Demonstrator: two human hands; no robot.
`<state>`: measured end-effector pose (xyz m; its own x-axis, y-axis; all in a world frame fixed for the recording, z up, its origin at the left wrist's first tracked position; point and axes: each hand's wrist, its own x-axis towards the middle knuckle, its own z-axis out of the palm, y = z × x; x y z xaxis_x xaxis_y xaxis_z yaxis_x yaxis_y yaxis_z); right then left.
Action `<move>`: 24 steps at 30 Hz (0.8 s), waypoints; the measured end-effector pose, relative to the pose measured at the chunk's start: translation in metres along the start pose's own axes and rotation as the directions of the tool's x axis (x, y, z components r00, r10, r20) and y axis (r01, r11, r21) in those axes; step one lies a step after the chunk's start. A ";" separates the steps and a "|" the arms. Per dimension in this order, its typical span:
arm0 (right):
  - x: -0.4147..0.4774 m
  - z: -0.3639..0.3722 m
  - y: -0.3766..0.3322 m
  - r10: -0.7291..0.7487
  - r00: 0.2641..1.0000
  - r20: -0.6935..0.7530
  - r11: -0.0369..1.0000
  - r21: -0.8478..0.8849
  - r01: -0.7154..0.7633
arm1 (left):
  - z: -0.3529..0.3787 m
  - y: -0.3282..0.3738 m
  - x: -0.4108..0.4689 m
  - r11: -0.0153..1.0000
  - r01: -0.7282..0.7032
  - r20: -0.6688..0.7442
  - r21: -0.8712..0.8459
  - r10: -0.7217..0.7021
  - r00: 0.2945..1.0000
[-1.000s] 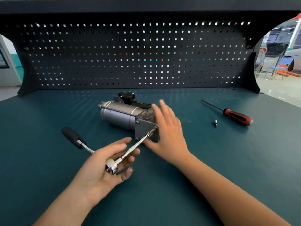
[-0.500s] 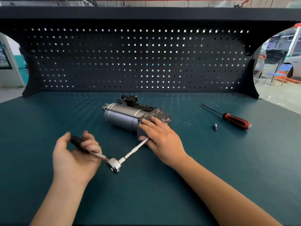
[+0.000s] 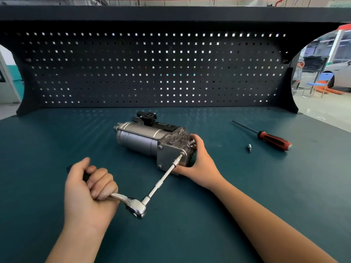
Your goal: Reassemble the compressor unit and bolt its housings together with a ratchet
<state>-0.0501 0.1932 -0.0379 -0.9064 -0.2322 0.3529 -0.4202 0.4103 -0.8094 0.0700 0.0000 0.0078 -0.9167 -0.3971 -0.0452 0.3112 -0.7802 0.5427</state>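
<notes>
Head view.

- Workbench (image 3: 49, 149): dark teal top, with a black pegboard (image 3: 152, 69) standing along its far edge.
- Compressor unit (image 3: 140, 139): lies on its side at the centre of the bench, grey cylindrical body to the left, finned housing and flat end plate (image 3: 168, 156) to the near right. A black fitting sits on its far side.
- Ratchet (image 3: 135, 205): chrome head near the centre, just above the bench. Its extension bar (image 3: 163, 179) runs up and right to a bolt at the right corner of the end plate.
- Left hand (image 3: 89, 192): fist curled round the ratchet's black handle, thumb up.
- Right hand (image 3: 202, 162): fingers wrapped over the finned right end of the compressor unit, thumb under it near the bench.
- Screwdriver (image 3: 271, 139): red and black handle, lying to the right, well apart from the unit.
- Small metal bit (image 3: 249, 148): on the bench near the screwdriver.
</notes>
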 end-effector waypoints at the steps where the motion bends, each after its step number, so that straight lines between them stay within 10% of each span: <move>1: 0.000 0.000 0.000 0.006 1.000 -0.006 1.000 0.002 -0.006 | 0.000 0.000 0.000 1.000 -0.006 0.005 0.010 0.006 1.000; 24: -0.006 -0.017 -0.005 -0.005 0.998 -0.055 1.000 0.020 0.006 | -0.014 0.003 0.009 0.996 0.077 -0.015 -0.038 -0.077 0.997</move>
<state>-0.0429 0.2077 -0.0278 -0.9054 -0.1856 0.3819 -0.4246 0.3911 -0.8166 0.0657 -0.0126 -0.0032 -0.9341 -0.3428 -0.0995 0.2493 -0.8261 0.5055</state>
